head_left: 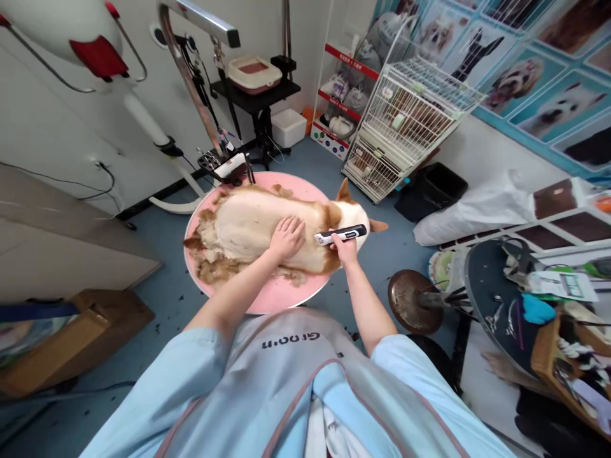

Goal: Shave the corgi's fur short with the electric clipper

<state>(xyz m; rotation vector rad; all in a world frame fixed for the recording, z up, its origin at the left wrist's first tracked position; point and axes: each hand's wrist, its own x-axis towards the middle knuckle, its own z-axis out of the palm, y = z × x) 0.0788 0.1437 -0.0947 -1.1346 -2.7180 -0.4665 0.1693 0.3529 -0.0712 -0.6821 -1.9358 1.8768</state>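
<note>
A dog [248, 219] with a closely shorn back lies on a round pink grooming table [260, 299], its head and upright ears toward the right. My left hand [287, 236] rests flat on its back, fingers stretched out. In my right hand [344, 248] is a black and white hair clipper [341, 234], held over the neck and shoulder with its blade end pointing left. Whether the blade touches the coat, I cannot tell. Clumps of cut fur [214, 264] lie around the dog's rear and along its sides.
A metal grooming arm [188, 70] rises behind the table, with a tool holder [226, 166] at its edge. White wire cages [410, 108] and a black bin [436, 187] stand at the back right. Beside me on the right is a cluttered dark round table [491, 305].
</note>
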